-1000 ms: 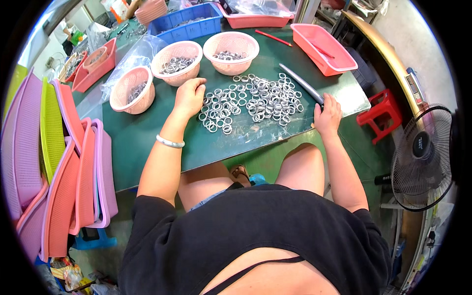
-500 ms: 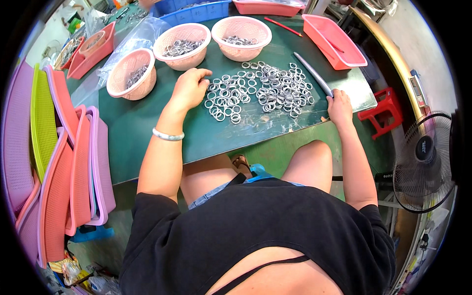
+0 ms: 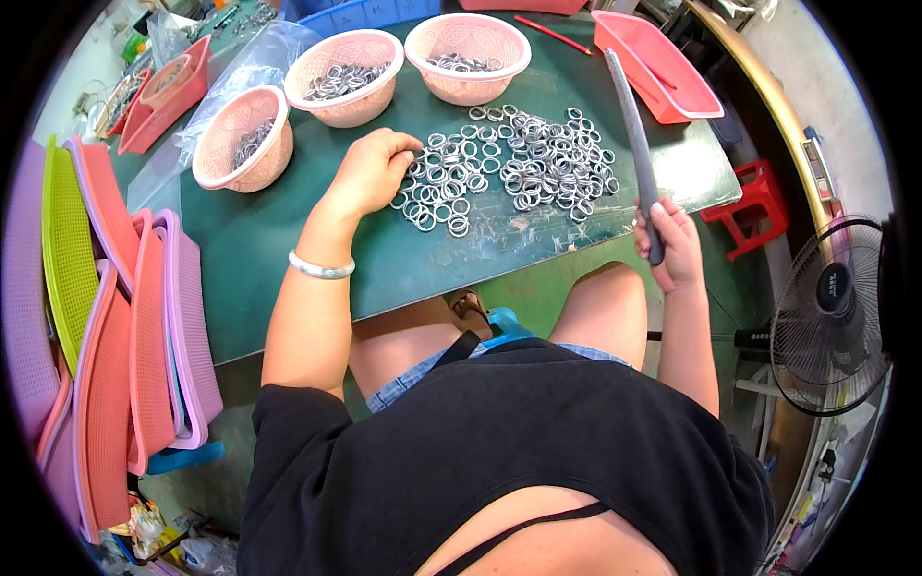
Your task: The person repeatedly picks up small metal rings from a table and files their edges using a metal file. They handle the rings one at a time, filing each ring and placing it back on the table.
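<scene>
My right hand (image 3: 670, 244) is closed round the lower end of a ring mandrel (image 3: 629, 120), a long grey tapered rod. It is raised off the table, its thin end pointing away from me. At the left edge of a spread of silver metal rings (image 3: 444, 184), my left hand (image 3: 373, 171) rests with fingers bent and thumb and forefinger close together. Whether a ring sits between those fingertips is hidden. A denser heap of rings (image 3: 552, 158) lies between the hands. A pale bangle (image 3: 322, 267) circles my left wrist.
Three pink baskets holding rings, a left one (image 3: 204, 154), a middle one (image 3: 351, 113) and a right one (image 3: 468, 91), stand beyond my left hand. A pink tray (image 3: 663, 67) and red pencil (image 3: 552, 34) lie far right. A fan (image 3: 831, 302) and red stool (image 3: 754, 216) are at the right.
My right hand has lifted the mandrel from the table, drawn it toward me and turned it more upright. My left hand has shifted slightly at the rings' edge.
</scene>
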{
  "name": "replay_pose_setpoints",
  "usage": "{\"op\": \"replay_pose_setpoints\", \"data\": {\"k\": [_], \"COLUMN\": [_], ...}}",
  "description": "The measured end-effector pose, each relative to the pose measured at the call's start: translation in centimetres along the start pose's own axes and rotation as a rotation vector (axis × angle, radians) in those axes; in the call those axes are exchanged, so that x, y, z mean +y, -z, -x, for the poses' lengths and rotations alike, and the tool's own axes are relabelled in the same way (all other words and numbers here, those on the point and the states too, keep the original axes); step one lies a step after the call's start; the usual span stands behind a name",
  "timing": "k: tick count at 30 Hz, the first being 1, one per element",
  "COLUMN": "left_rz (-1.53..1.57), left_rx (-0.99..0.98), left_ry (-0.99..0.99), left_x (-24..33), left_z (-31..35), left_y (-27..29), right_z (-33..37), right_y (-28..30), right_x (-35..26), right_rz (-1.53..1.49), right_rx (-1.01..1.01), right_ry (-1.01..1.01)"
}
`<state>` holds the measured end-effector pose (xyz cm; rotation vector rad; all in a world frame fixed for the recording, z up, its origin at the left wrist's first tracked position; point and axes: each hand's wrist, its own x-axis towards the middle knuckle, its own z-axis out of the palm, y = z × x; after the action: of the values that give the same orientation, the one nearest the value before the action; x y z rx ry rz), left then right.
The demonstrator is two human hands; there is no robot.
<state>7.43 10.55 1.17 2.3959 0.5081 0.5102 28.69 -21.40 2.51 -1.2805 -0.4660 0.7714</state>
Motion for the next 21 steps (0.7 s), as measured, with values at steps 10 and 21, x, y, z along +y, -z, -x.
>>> {"op": "replay_pose_setpoints", "data": {"k": [10,21], "left_rz": [-0.199,-0.173], "left_rx": [0.067,0.035], "left_ry": [-0.183,-0.098], "left_x": [-0.2,-0.5], "left_z": [-1.3,-1.7], "left_y": [-1.4,-1.1], "right_z": [1.6,2.5], "right_y": [-4.1,-5.2], "right_x": [3.0,3.8], "right_rz": [-0.15,-0.131], "right_rx": [-0.225,-0.278], "right_ry": [-0.121,-0.171]}}
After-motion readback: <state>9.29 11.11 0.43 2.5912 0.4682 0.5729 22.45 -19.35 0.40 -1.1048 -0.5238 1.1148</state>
